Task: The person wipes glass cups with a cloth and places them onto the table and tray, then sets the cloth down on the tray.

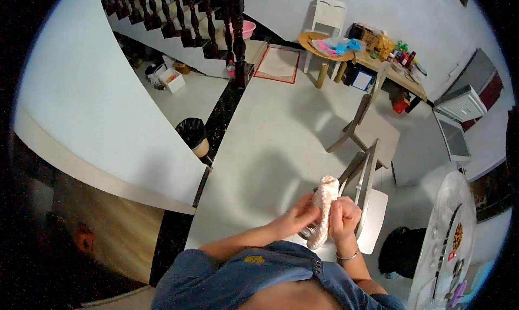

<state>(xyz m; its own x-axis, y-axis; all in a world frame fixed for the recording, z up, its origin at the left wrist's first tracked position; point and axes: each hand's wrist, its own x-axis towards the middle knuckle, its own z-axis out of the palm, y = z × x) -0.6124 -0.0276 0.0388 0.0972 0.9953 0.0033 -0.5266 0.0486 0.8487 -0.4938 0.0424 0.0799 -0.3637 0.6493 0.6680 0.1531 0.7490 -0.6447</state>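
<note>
A pale pink-and-white cloth (326, 194) with a thick, knitted-looking texture is held up in front of my body. My left hand (304, 211) is closed at the cloth's left side. Below those fingers a shiny, dark, see-through object (308, 230) shows in part; the cloth and hand hide the rest, and I cannot make out its kind. My right hand (345, 217), with a bracelet on the wrist, has its fingers curled tightly at the cloth's right side.
Grey chairs (378, 127) stand just beyond my right hand. A plastic-covered table (440, 229) and a black stool (403, 250) are at right. A lined bin (200, 147) stands by the left wall. Farther back are a round table (309, 41), a cluttered bench (404, 82) and a staircase (186, 18).
</note>
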